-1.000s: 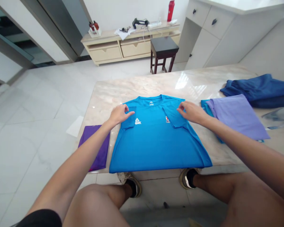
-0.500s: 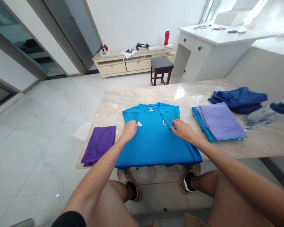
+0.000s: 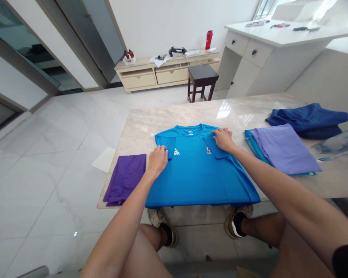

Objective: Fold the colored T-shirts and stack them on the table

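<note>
A blue T-shirt (image 3: pixel 197 177) lies face up, its neckline at the far side and its hem at the table's near edge. Both sleeves are folded inward over the chest, partly beside the white and red prints. My left hand (image 3: pixel 158 159) rests on the left sleeve (image 3: pixel 168 143), fingers bent and slightly apart. On the right sleeve (image 3: pixel 213 144), near the shoulder fold, lies my right hand (image 3: pixel 224 139) with its fingers spread. Neither hand visibly grips cloth.
Folded purple cloth (image 3: pixel 127 175) lies left on the marble table (image 3: pixel 153 116). At right are a folded lilac and blue stack (image 3: pixel 287 148), a navy garment (image 3: pixel 310 117) and a clear bottle (image 3: pixel 339 141). Beyond stand a dark stool (image 3: pixel 203 73) and a low cabinet (image 3: pixel 142 79).
The right sleeve now lies flatter and wider over the chest, and my right hand has moved up toward the shoulder. My left hand has loosened on its sleeve. The view has shifted slightly.
</note>
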The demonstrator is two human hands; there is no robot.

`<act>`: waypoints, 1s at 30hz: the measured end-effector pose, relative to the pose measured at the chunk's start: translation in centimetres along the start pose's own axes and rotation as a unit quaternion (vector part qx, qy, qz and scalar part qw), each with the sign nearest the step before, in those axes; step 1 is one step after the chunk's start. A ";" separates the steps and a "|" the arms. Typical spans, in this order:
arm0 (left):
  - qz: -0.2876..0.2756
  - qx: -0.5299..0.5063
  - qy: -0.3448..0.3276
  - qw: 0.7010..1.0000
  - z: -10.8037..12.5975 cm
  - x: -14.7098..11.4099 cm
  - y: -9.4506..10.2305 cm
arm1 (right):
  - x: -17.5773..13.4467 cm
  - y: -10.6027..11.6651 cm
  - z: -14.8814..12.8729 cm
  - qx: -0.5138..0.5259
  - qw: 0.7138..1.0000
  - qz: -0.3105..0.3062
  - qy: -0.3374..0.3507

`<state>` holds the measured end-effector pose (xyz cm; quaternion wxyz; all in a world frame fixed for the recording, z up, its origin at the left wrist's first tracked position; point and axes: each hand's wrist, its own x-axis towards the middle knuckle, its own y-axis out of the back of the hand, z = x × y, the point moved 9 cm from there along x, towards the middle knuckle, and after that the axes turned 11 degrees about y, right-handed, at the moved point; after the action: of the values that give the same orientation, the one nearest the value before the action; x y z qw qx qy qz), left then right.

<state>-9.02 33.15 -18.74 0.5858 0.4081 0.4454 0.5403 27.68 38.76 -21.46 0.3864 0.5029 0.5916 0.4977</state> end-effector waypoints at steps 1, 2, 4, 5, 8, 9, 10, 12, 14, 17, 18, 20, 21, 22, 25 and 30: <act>0.004 -0.007 0.001 1.000 -0.2 0.2 0.1 | 0.2 -0.1 0.4 0.001 1.000 -0.001 -0.004; 0.008 -0.012 0.003 1.000 -0.4 0.3 0.2 | 0.5 -0.2 0.8 0.001 1.000 -0.003 -0.005; 0.019 -0.020 0.007 1.000 -1.0 0.8 0.5 | 0.9 -0.2 1.4 -0.002 1.000 -0.004 -0.004; 0.026 -0.024 0.009 0.999 -1.3 1.2 0.6 | 1.1 0.0 1.8 -0.005 1.000 -0.002 -0.006; 0.046 -0.052 0.003 0.998 -2.4 3.0 0.9 | 1.7 0.3 3.3 -0.009 1.000 0.008 -0.026; 0.053 -0.069 -0.002 0.996 -2.7 4.0 1.0 | 1.9 0.3 3.9 -0.007 0.999 0.010 -0.033; 0.058 -0.088 -0.007 0.994 -3.0 5.3 1.1 | 2.2 0.3 4.5 -0.005 0.999 0.009 -0.034; 0.059 -0.125 -0.014 0.990 -3.7 8.2 1.3 | 3.0 0.3 6.0 0.002 1.000 0.003 -0.027; 0.045 -0.150 -0.009 0.988 -4.3 11.4 1.4 | 3.9 0.5 7.7 0.010 1.000 -0.006 -0.019; -0.009 -0.164 0.043 0.985 -5.3 15.7 0.9 | 5.4 0.3 10.4 0.054 0.996 -0.062 -0.019; -0.036 -0.161 0.063 0.984 -5.6 16.7 0.6 | 5.9 0.0 11.1 0.075 0.992 -0.095 -0.020; -0.093 -0.136 0.084 0.983 -5.6 18.1 -0.1 | 6.5 -0.8 11.9 0.103 0.981 -0.163 -0.017; -0.119 -0.114 0.080 0.983 -5.4 18.6 -0.3 | 6.8 -1.1 12.1 0.104 0.976 -0.191 -0.010; -0.141 -0.088 0.066 0.984 -5.0 18.9 -0.5 | 7.1 -1.4 12.1 0.098 0.972 -0.215 0.003; -0.195 -0.020 0.000 0.981 -3.8 19.5 -1.2 | 8.1 -2.2 11.9 0.068 0.963 -0.255 0.056; -0.146 0.015 -0.002 0.989 -3.5 22.0 -0.3 | 11.4 0.0 12.1 -0.004 0.982 -0.181 0.052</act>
<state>-11.93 55.00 -21.73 0.6531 0.3484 0.5068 0.4419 37.06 52.37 -23.47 0.4408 0.3600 0.6900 0.4471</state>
